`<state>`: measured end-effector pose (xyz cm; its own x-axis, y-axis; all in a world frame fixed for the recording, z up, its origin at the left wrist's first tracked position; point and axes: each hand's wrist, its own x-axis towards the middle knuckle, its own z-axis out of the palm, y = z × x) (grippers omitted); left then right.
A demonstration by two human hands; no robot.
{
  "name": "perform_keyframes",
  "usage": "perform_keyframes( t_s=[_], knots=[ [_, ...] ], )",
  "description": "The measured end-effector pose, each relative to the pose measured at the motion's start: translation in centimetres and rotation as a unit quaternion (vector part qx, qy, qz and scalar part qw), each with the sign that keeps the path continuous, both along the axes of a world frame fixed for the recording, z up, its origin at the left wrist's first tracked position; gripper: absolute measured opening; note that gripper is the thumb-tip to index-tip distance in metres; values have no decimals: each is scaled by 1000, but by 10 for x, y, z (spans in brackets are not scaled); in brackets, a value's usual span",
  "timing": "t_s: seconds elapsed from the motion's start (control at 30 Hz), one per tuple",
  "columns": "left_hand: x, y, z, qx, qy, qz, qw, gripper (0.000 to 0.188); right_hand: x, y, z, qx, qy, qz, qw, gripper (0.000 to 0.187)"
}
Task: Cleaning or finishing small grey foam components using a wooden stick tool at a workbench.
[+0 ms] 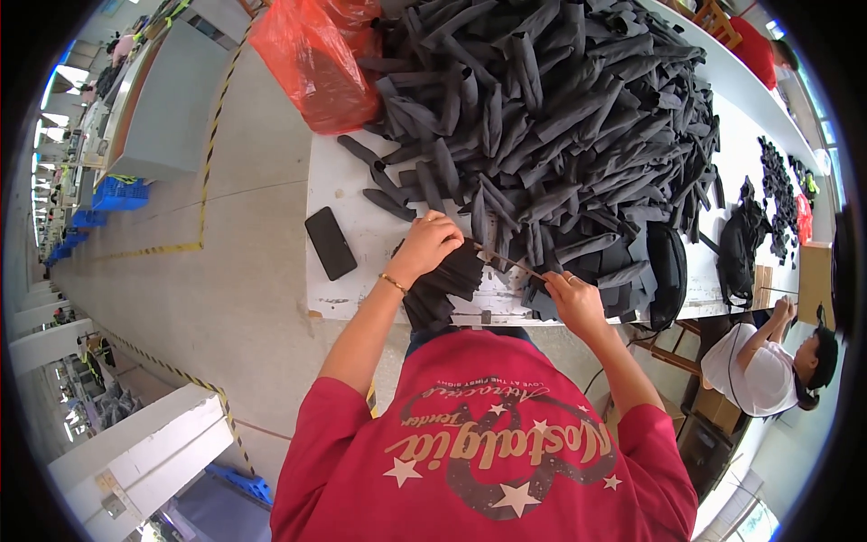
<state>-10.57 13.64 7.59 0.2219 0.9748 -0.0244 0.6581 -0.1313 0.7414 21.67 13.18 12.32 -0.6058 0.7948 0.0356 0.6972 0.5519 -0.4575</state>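
Note:
A thin brownish strip [513, 262] runs taut and nearly straight between my two hands, just above the near edge of the table. My left hand [429, 244] has its fingers closed at the strip's left end, over a bunch of dark fabric pieces [456, 278]. Part of that bunch hangs over the table edge towards me. My right hand [576, 300] pinches the strip's other end between thumb and fingers. Under and beside it lie flat dark fabric pieces [623, 275]. Whether my left fingers also grip the bunch is hidden.
A large heap of dark grey fabric tubes [560, 117] covers much of the white table [323, 303]. A black phone [331, 243] lies at the left, below a red plastic bag [316, 68]. To the right are a black rounded case [666, 275] and a seated person in white [754, 366].

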Motion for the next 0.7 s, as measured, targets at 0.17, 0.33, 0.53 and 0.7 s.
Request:
perform_keyframes(
  t_s=[0.17, 0.33, 0.53, 0.7],
  knots=[
    [-6, -1, 1, 1, -12, 15, 1000, 9, -2, 3, 19, 1, 2, -14, 1000, 14],
    [-10, 0, 3, 26, -35, 12, 999, 10, -2, 1, 25, 4, -12, 0, 1000, 13],
    [8, 3, 12, 73, -62, -20, 995, 10, -30, 1, 9, -11, -1, 6, 1000, 18],
    [52, -10, 75, 240, -36, 86, 966, 32, -75, -2, -30, -183, 218, -47, 958, 24]
  ],
)
